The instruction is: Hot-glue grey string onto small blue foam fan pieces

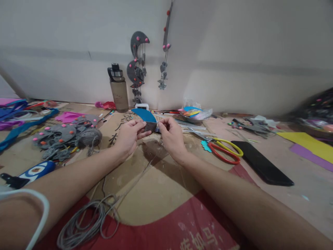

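My left hand [130, 136] pinches a blue crescent-shaped piece [143, 114], whose lower part is covered in grey yarn [151, 127]. Close beside its right end, my right hand [170, 133] is closed, thumb against fingers, on a strand of the grey yarn that runs across to the crescent. Another length of yarn trails down over the cardboard to a loose grey coil [85, 222] near the front edge. What lies deeper inside the right fingers is hidden.
Scissors [225, 150] with red and yellow handles lie right of my right hand, next to a black phone [262, 163]. On the left are grey decorated crescents [61, 133], a yarn ball [91, 136] and a blue bottle [39, 170]. A drinking bottle [119, 92] stands by the wall.
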Demonstrator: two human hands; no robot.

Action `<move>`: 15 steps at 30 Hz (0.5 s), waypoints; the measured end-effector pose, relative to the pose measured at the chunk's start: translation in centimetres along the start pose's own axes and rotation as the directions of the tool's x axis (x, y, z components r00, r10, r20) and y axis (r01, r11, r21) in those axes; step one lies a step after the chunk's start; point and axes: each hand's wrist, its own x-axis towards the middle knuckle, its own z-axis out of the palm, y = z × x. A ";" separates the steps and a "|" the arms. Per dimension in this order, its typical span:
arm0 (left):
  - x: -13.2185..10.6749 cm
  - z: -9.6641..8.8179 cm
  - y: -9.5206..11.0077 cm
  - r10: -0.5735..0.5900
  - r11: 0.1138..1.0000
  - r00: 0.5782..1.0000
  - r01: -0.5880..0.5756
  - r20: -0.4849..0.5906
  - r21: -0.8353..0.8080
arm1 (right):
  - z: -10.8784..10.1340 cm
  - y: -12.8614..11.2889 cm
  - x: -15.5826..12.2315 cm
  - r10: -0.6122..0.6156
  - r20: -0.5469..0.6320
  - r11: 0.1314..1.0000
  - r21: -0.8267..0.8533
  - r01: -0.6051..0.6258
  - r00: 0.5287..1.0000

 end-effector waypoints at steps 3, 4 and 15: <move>0.1 -0.1 -0.1 -0.005 1.000 1.000 0.005 0.002 -0.010 | 0.0 0.0 0.0 0.008 -0.001 1.000 0.004 -0.008 1.000; 0.1 -0.1 -0.1 -0.008 1.000 1.000 0.008 0.009 -0.012 | 0.0 0.0 0.1 0.012 0.001 1.000 0.007 -0.012 1.000; 0.1 -0.3 -0.2 -0.044 0.998 0.997 0.046 0.059 -0.031 | 0.2 0.2 0.2 0.058 0.008 0.996 0.065 -0.059 0.998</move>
